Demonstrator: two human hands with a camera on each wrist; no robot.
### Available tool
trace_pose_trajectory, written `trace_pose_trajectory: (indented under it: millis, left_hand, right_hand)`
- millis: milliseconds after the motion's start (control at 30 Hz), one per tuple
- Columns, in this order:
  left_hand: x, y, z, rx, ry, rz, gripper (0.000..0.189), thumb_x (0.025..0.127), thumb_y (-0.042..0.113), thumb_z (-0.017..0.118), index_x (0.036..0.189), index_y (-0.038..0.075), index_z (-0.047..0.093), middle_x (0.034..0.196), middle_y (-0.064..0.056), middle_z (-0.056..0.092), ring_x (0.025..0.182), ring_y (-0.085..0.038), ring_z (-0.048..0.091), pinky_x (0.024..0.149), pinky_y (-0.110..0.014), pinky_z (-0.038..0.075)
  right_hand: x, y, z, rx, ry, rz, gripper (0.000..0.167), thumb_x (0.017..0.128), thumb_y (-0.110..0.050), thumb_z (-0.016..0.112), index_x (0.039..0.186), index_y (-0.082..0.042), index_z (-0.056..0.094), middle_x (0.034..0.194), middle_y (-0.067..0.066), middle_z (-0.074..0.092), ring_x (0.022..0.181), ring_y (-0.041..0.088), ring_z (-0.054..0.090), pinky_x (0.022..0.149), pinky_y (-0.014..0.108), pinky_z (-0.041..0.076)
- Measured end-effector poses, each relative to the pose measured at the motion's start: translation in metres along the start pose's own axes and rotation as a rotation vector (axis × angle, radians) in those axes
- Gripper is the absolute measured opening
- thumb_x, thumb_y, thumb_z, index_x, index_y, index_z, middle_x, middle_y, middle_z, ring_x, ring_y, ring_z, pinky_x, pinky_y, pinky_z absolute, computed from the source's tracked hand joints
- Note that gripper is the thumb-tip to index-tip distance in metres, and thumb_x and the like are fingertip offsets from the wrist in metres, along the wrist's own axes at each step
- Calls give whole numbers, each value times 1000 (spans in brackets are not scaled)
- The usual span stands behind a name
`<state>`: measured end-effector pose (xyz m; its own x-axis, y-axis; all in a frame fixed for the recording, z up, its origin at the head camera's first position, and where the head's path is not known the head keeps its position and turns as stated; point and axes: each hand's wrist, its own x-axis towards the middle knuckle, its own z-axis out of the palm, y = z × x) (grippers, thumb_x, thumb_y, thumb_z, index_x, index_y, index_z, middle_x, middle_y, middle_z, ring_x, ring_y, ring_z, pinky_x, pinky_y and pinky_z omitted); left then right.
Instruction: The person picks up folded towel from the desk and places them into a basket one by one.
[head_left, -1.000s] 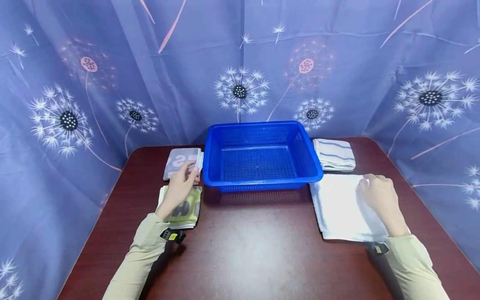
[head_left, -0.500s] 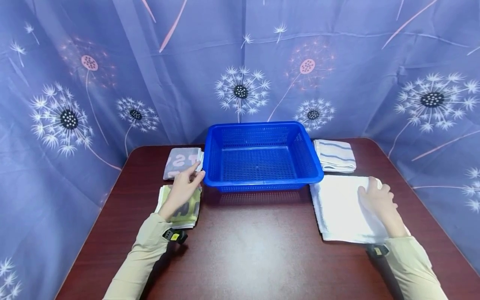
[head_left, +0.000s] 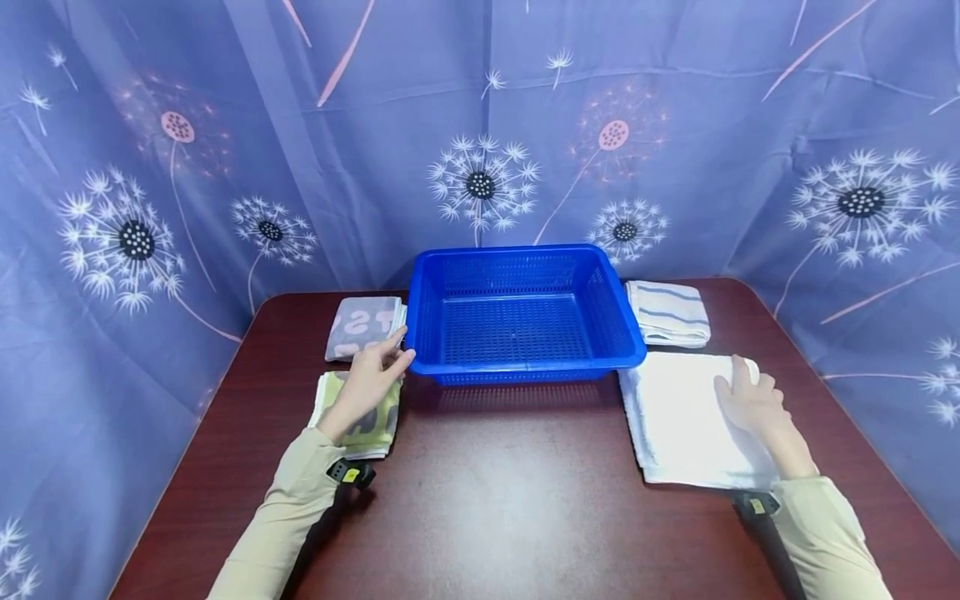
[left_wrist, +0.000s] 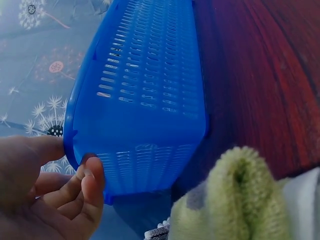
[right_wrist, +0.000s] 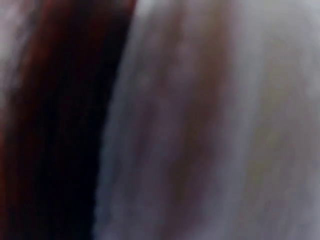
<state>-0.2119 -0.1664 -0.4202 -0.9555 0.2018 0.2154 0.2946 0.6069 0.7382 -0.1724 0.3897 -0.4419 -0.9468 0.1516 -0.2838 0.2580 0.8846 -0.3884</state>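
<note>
— Since 1 second ago, the left hand (head_left: pixel 367 379) moves from the grey towel (head_left: pixel 360 329) to the blue basket (head_left: pixel 517 367).
— Does it grip?
— Thumb and fingers touch the near left corner; whether they pinch, I cannot tell.
— And the right hand (head_left: pixel 759 408)?
— It lies on the white towel (head_left: pixel 675 408), its fingers now more spread. The basket stands on the table (head_left: pixel 510 475), between the grey towel and the striped towel (head_left: pixel 667 312).

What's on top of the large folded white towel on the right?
The person's right hand lies on the folded, square white cloth towel; the towel's surface directly beneath the hand is covered.
</note>
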Motion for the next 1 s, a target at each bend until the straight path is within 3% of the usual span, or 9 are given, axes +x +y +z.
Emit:
trace_pose_trajectory:
  millis: [267,600,833,1000]
  left_hand:
    - [-2,2,-1,-40,-18,-2,51,98,19,56,143,-1,43,82,-20,67,70,-31,64,64,-20,45]
    - [2,3,-1,-73,-18,-11,51,97,18,57,142,-3,43,81,-19,67,67,-21,63,62,-18,44]
    - [3,3,-1,-96,-35,-7,52,98,18,55,143,-3,40,77,-18,64,71,-32,63,61,-18,43]
    - [2,1,1,-128,-44,-31,52,99,18,55,144,-2,39,77,-19,63,70,-29,63,60,-19,43]
  right_hand:
    - [-3,1,2,1,14,-5,74,100,-47,13,148,5,-8,134,55,2,119,74,12,85,80,25]
    - [-3,1,-2,-35,23,-57,70,101,-44,12,147,6,-3,132,55,5,116,73,16,83,79,28]
    - [-3,4,0,-55,-9,-65,68,102,-43,10,148,5,-5,134,54,4,116,74,15,83,80,28]
    - [-4,6,2,-74,-13,-100,65,103,-41,10,148,4,-3,135,52,6,116,75,16,84,79,28]
